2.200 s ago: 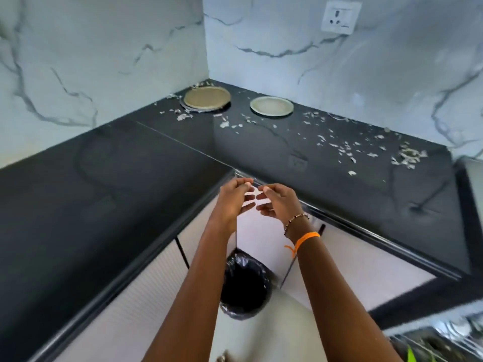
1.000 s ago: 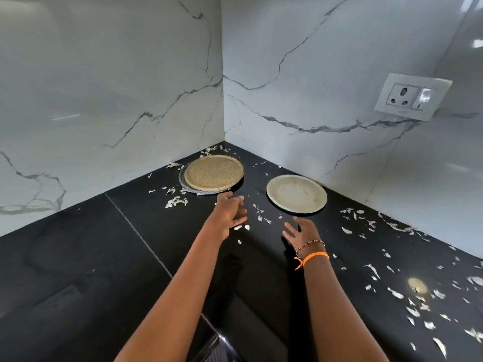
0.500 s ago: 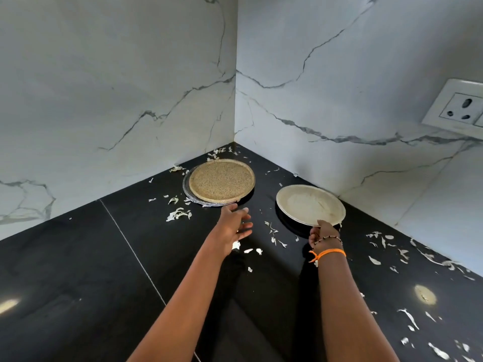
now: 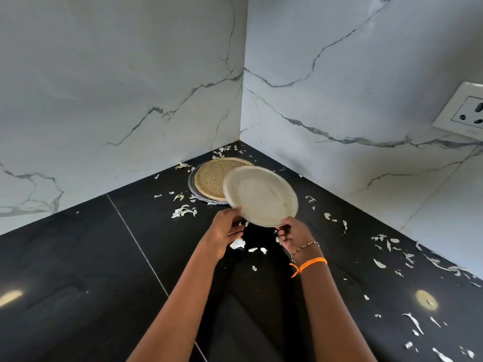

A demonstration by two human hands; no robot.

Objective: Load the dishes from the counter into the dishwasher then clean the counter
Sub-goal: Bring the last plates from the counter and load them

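Observation:
A cream plate (image 4: 261, 195) is lifted off the black counter (image 4: 78, 270) and tilted, blurred by motion. My right hand (image 4: 294, 235) pinches its near rim from below. My left hand (image 4: 224, 231) touches the plate's left near edge with its fingertips. Behind it, in the corner, a speckled tan plate (image 4: 209, 180) lies on a clear glass plate (image 4: 192, 188), partly hidden by the lifted one.
White food scraps (image 4: 183, 211) litter the counter around the plates and along the right side (image 4: 386, 262). Marble walls (image 4: 130, 87) meet in the corner. A wall socket (image 4: 465, 111) sits at the right edge.
My right hand has lifted the cream plate from the counter and carried it left, in front of the tan plate. My left hand has come up to its edge.

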